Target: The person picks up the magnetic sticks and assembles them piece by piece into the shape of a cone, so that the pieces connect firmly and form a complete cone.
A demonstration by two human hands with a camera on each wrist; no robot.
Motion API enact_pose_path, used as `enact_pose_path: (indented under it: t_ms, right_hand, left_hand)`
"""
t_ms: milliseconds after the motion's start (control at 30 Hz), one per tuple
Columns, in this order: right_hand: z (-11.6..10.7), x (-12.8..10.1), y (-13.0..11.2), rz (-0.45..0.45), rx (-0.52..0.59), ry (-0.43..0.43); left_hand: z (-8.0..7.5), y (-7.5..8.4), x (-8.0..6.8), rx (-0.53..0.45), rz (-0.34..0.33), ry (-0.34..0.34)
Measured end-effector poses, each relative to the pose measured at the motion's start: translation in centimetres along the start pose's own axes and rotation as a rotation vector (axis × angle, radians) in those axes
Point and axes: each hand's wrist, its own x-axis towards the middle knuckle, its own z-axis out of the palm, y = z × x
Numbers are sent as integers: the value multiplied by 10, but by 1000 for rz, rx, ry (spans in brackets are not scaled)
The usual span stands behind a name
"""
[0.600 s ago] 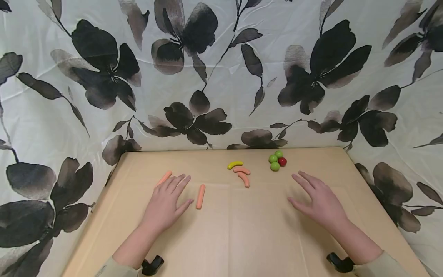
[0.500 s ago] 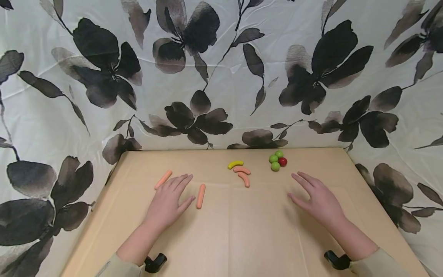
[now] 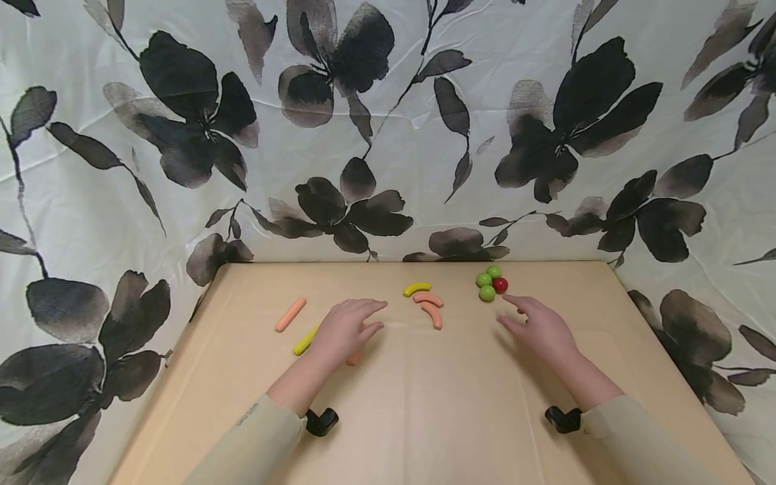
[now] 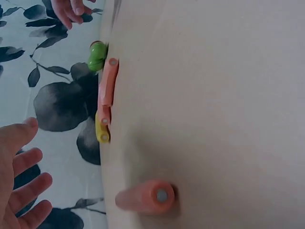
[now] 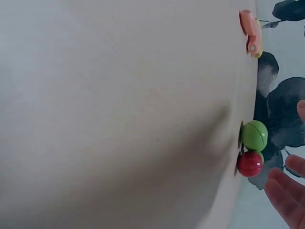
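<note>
**Both hands hover open over the toy pieces**

Hands first: our left hand (image 3: 347,328) sits just left of centre in the head view, fingers straight and relaxed, holding nothing. Under its palm an orange stick (image 3: 353,358) peeks out at the lower edge, and the left wrist view shows that stick (image 4: 145,197) lying flat on the table, apart from the fingers (image 4: 26,183). A yellow stick (image 3: 306,340) lies just beside the wrist on its left, and another orange stick (image 3: 290,314) rests further left.

Our right hand (image 3: 539,328), right of centre, is likewise open and empty, its fingers pointing up-left toward the ball cluster: a red ball (image 3: 500,285) and three green balls (image 3: 487,293), all touching one another near the far edge of the table (image 3: 424,417). The fingertips are near the red ball but not on it.

Between the hands, above centre, lie a small yellow banana (image 3: 417,289) and two curved orange pieces (image 3: 431,314), close together.

As we judge it, the risk lies with the balls: a careless brush from the right fingers could scatter the cluster and roll one off the far edge. On the left, the palm hides the orange stick from our head view, so a blind grasp could nudge it or catch the yellow stick instead.
</note>
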Motion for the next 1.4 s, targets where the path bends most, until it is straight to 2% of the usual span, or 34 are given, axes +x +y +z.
enact_pose_path:
  t_ms: [233,300,367,467,500,567,667,733,800,867,933,1000,1067,1167,1233,1300,1367,1400]
  right_hand:
    - [11,22,2,34,11,-19]
    - [13,27,1,46,12,-20]
    - [16,31,0,51,10,-14]
    - [20,39,-2,50,6,0]
    - [22,41,-3,50,2,2]
    - [25,45,-5,49,-4,7]
    - [28,49,-8,53,-20,4]
    - [30,52,-8,54,-37,-1]
    - [31,55,-8,62,-48,-10]
    - [32,57,-8,75,-55,-20]
    - [34,59,-8,85,-55,-30]
    - [35,61,-8,92,-57,-36]
    - [35,62,-9,92,-59,-40]
    - [36,62,-9,88,-68,-45]
    - [36,63,-9,83,-69,-47]
    - [36,64,-9,76,-69,-45]
    - [35,65,-9,66,-70,-42]
    - [35,65,-8,66,-67,-41]
  left_hand:
    - [23,10,37,-12,90,-91]
    - [30,12,47,-42,152,-107]
    - [37,14,56,-112,244,-116]
    - [46,17,68,-267,379,-140]
    - [49,19,71,-343,402,-161]
    - [54,22,76,-396,426,-177]
    - [59,27,82,-330,397,-198]
    - [61,31,85,-268,339,-223]
    - [64,34,88,-272,263,-269]
    - [67,36,90,-319,201,-312]
    - [70,37,93,-319,174,-328]
    - [73,36,95,-274,190,-322]
    - [76,36,95,-294,156,-323]
    - [79,35,94,-594,24,-367]
    - [80,36,93,-706,-57,-381]
    - [80,36,94,-741,-89,-386]
    - [80,37,97,-603,-61,-379]
    - [80,37,98,-570,-51,-376]
